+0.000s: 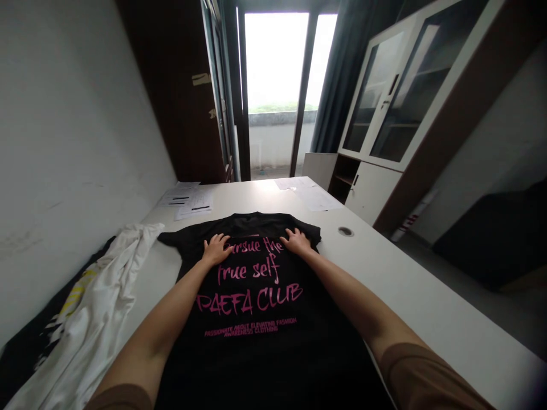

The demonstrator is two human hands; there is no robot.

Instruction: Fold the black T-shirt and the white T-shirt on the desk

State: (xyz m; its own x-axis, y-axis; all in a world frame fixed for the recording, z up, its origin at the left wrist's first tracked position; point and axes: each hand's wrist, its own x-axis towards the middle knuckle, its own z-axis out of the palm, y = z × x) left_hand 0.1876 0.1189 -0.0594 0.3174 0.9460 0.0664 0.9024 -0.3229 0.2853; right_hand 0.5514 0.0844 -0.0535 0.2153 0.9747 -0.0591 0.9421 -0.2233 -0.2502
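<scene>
A black T-shirt (252, 359) with pink lettering lies spread over the white table, its collar at the far end and its lower part running toward me. My left hand (216, 249) rests flat on the upper left of the shirt, fingers apart, beside the first line of letters. On the upper right, near the sleeve, my right hand (296, 241) lies on the cloth with its fingers spread. Neither hand grips any fabric that I can see. The shirt's left sleeve stretches out flat, while the right sleeve sits partly behind my right hand.
White and black clothes (102, 296) are heaped along the table's left side by the wall. Papers (194, 202) lie at the far left, more sheets (316, 197) at the far right. A round cable hole (346, 232) pierces the white table (410, 296). A glass-door cabinet (388, 97) stands right.
</scene>
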